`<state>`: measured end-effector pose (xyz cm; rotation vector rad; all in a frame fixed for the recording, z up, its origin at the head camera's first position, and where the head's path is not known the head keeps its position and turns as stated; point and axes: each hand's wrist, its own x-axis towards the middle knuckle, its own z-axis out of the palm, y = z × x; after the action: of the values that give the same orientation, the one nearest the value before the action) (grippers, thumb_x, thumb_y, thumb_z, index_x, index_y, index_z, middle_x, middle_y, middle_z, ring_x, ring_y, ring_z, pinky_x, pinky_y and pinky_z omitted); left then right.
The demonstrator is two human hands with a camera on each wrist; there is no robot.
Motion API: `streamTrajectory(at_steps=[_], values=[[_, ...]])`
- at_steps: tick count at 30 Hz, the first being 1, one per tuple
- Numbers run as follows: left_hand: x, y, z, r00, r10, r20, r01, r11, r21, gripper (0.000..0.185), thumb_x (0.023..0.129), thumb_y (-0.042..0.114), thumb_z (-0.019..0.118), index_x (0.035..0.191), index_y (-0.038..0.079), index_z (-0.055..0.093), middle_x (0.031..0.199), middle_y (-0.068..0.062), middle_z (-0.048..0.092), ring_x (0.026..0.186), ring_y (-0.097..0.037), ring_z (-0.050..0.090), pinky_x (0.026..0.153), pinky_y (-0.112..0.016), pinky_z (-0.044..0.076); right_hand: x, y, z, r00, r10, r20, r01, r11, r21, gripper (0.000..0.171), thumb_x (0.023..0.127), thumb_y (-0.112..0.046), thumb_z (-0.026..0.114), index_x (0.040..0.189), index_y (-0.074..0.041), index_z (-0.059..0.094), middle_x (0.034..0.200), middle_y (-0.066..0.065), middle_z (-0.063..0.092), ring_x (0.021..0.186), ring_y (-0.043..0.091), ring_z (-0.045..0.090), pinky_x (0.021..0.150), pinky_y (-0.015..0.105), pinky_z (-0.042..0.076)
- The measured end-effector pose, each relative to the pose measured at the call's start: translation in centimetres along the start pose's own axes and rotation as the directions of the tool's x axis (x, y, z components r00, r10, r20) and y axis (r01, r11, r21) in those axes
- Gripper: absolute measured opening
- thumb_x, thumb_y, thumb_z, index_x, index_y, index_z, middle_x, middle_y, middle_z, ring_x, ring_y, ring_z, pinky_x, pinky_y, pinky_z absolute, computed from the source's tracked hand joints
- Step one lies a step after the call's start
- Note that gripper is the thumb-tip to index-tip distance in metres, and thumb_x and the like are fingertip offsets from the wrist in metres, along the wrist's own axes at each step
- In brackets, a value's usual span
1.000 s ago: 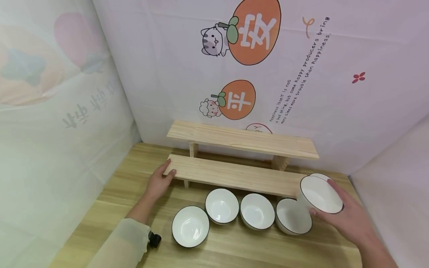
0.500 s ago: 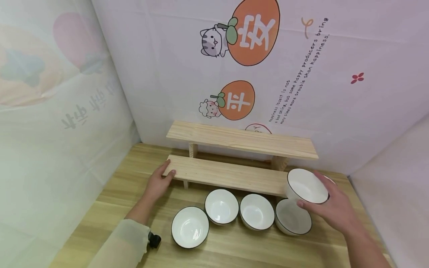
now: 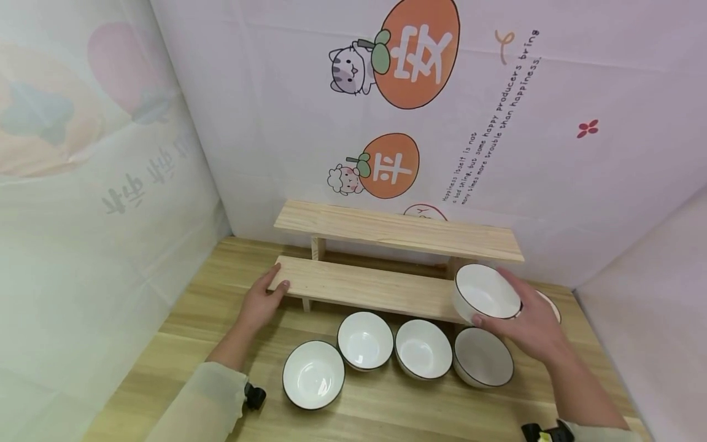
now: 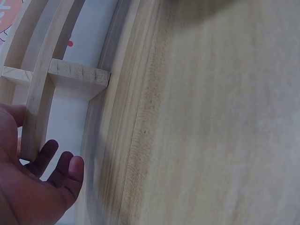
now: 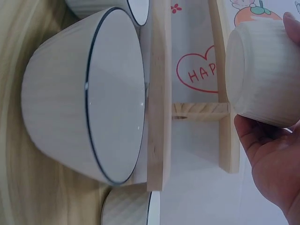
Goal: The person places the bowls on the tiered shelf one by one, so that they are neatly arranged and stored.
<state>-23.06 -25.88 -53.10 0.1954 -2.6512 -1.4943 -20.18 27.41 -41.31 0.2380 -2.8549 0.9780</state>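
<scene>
My right hand [image 3: 530,328] grips a white bowl with a dark rim [image 3: 485,294] and holds it in the air over the right end of the lower wooden shelf [image 3: 364,286]. In the right wrist view the held bowl [image 5: 265,75] sits against my palm, its base facing the camera. My left hand [image 3: 264,301] holds the left end of that lower shelf, thumb on top. Several more white bowls [image 3: 366,339] stand in a row on the table in front of the shelf. Another bowl [image 3: 551,305] is partly hidden behind my right hand.
The two-step wooden rack has an upper shelf [image 3: 397,230] behind the lower one, against a printed backdrop wall [image 3: 442,123]. Fabric walls close in on the left and right. The wooden table [image 3: 182,319] runs toward me in front of the bowls.
My right hand has carried the bowl up and to the left, from beside the shelf's right end to above it. The left hand has stayed on the shelf's left end.
</scene>
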Motion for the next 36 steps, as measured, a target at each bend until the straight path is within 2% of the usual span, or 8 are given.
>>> streamTrajectory(at_steps=[6,14,25,36], values=[[0.2,0.2,-0.3,1.000,0.013,0.000,-0.013,1.000,-0.006,0.065,0.107,0.043,0.056,0.163,0.017,0.035,0.167,-0.016,0.032,0.154,-0.039,0.026,0.125,-0.055,0.021,1.3,-1.0,0.4,1.000,0.010,0.028,-0.010,1.000,0.001,0.117,0.074,-0.056,0.091,0.166,-0.028,0.026,0.158,0.027,0.041,0.136,0.052,0.043,0.096,0.068,0.043],[0.3,0.1,-0.3,1.000,0.004,0.007,-0.004,1.000,0.003,0.066,0.107,0.044,0.056,0.164,0.018,0.034,0.167,-0.016,0.031,0.154,-0.039,0.026,0.125,-0.054,0.021,2.7,-2.7,1.1,0.999,-0.006,0.039,0.005,1.000,0.020,0.119,0.073,-0.057,0.091,0.166,-0.027,0.025,0.162,0.025,0.036,0.141,0.054,0.039,0.103,0.075,0.039],[0.1,-0.1,-0.2,1.000,0.005,0.010,-0.005,1.000,-0.018,0.068,0.106,0.047,0.056,0.164,0.019,0.034,0.168,-0.014,0.031,0.155,-0.038,0.025,0.125,-0.055,0.021,4.4,-5.1,2.4,0.999,-0.021,0.043,0.018,0.998,0.066,0.121,0.070,-0.060,0.092,0.166,-0.027,0.027,0.162,0.023,0.037,0.143,0.049,0.039,0.108,0.071,0.039],[-0.2,0.1,-0.2,1.000,-0.003,0.017,0.004,0.999,-0.036,0.066,0.107,0.044,0.057,0.164,0.019,0.034,0.168,-0.013,0.030,0.155,-0.038,0.024,0.125,-0.055,0.020,6.5,-6.9,3.5,0.997,-0.063,0.044,0.059,0.993,0.105,0.120,0.069,-0.058,0.093,0.165,-0.021,0.031,0.160,0.022,0.040,0.142,0.045,0.044,0.108,0.063,0.045]])
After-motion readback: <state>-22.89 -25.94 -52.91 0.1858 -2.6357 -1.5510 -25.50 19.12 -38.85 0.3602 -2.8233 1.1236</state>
